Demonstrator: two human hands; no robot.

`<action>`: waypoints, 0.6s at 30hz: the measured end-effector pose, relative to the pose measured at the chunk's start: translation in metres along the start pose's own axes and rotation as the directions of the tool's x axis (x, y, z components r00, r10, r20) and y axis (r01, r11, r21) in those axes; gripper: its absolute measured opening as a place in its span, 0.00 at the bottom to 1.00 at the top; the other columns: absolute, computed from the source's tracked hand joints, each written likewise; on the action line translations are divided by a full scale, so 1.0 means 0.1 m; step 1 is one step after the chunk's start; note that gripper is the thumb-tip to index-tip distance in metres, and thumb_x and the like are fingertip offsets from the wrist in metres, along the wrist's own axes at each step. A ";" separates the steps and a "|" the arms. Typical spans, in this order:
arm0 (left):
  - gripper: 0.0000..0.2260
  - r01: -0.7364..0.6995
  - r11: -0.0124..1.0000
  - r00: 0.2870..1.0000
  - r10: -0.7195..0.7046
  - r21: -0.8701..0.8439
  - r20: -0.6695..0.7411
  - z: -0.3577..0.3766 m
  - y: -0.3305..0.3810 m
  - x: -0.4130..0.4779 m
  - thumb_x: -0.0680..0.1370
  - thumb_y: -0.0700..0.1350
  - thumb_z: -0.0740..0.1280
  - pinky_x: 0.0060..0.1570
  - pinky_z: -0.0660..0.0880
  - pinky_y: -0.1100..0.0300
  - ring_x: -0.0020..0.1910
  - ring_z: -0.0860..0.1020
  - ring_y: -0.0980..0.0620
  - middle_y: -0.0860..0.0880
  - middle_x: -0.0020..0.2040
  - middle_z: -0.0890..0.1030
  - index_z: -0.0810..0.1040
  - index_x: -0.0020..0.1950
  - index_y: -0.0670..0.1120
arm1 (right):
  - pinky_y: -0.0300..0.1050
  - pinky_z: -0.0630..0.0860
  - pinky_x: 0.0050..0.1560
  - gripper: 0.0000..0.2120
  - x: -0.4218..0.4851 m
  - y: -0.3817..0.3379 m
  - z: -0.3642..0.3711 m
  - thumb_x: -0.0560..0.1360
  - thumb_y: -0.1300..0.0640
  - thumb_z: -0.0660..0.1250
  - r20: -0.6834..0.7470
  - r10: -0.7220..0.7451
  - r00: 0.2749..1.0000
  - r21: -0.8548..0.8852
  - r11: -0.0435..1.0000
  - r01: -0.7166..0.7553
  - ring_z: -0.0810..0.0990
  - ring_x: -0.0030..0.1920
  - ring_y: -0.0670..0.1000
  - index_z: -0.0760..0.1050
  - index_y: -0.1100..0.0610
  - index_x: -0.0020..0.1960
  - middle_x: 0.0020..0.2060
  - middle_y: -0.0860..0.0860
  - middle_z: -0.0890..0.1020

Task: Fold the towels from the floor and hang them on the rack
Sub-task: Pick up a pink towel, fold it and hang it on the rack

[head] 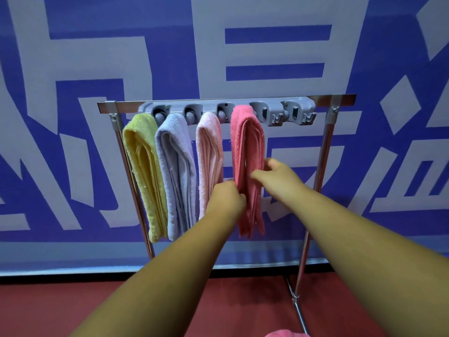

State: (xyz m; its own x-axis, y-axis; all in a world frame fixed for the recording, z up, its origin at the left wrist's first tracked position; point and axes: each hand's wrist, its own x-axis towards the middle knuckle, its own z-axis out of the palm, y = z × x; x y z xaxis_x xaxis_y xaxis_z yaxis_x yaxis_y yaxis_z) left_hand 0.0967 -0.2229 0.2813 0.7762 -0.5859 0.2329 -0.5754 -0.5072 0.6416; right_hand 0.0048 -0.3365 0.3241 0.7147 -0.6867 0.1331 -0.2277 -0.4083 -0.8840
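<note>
Big pale characters sprawl across the blue wall [73, 57] (cropped by the frame, too broken up for me to read). Both arms reach straight forward to the coral towel [245, 142]. It hangs folded at the grey clip strip [267, 110] on the rack [340, 99], fourth in line after the yellow towel [143, 166], lavender towel [177, 171] and pale pink towel [210, 152]. The left hand [227, 198] curls its fingers round the towel's left edge, low down. The right hand [277, 177], slightly higher, pinches the right edge, thumb up and forefinger across the front.
</note>
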 end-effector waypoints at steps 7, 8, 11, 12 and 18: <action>0.11 -0.014 0.998 0.997 0.009 0.067 0.079 0.25 -0.15 -0.12 0.76 0.45 0.66 0.51 0.82 0.46 0.51 0.83 0.34 0.39 0.51 0.84 0.79 0.55 0.41 | 0.46 0.80 0.43 0.14 -0.03 0.14 0.17 0.81 0.59 0.66 -0.024 -0.004 1.000 0.013 1.000 0.005 0.85 0.46 0.53 0.74 0.46 0.64 0.49 0.52 0.85; 0.10 -0.007 0.997 0.996 0.000 0.081 0.093 0.28 -0.18 -0.12 0.76 0.45 0.66 0.50 0.82 0.46 0.50 0.83 0.34 0.39 0.50 0.84 0.80 0.54 0.41 | 0.44 0.77 0.39 0.14 -0.03 0.14 0.16 0.81 0.59 0.66 -0.039 0.002 0.999 -0.002 1.000 -0.002 0.84 0.45 0.52 0.73 0.48 0.64 0.49 0.52 0.85; 0.10 0.026 0.993 0.990 -0.042 0.114 0.134 0.34 -0.25 -0.16 0.76 0.45 0.67 0.49 0.83 0.46 0.47 0.84 0.36 0.41 0.48 0.84 0.81 0.53 0.41 | 0.46 0.79 0.38 0.14 -0.03 0.14 0.19 0.80 0.57 0.67 -0.071 0.049 0.996 -0.031 0.998 -0.051 0.85 0.42 0.54 0.71 0.50 0.64 0.47 0.53 0.85; 0.09 0.032 0.991 0.989 -0.050 0.127 0.139 0.36 -0.27 -0.17 0.76 0.44 0.68 0.48 0.83 0.47 0.46 0.84 0.37 0.42 0.48 0.84 0.81 0.53 0.41 | 0.50 0.84 0.41 0.15 -0.04 0.14 0.21 0.79 0.55 0.68 -0.053 0.070 0.996 -0.026 0.997 -0.072 0.87 0.42 0.56 0.71 0.49 0.63 0.47 0.53 0.85; 0.10 0.070 0.983 0.987 -0.093 0.171 0.133 0.40 -0.36 -0.14 0.78 0.44 0.69 0.47 0.81 0.49 0.48 0.84 0.37 0.43 0.48 0.83 0.82 0.55 0.40 | 0.44 0.79 0.37 0.04 -0.11 0.24 0.28 0.80 0.57 0.67 -0.018 0.009 1.000 -0.129 0.992 -0.011 0.84 0.40 0.51 0.77 0.48 0.51 0.42 0.49 0.84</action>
State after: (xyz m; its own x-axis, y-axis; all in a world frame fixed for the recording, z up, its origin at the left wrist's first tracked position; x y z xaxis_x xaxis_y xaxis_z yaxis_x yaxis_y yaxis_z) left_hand 0.0958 -0.2215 0.2258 0.7854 -0.6146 0.0731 -0.5553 -0.6475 0.5219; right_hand 0.0103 -0.3215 0.2891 0.7005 -0.7011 0.1335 -0.3191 -0.4750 -0.8201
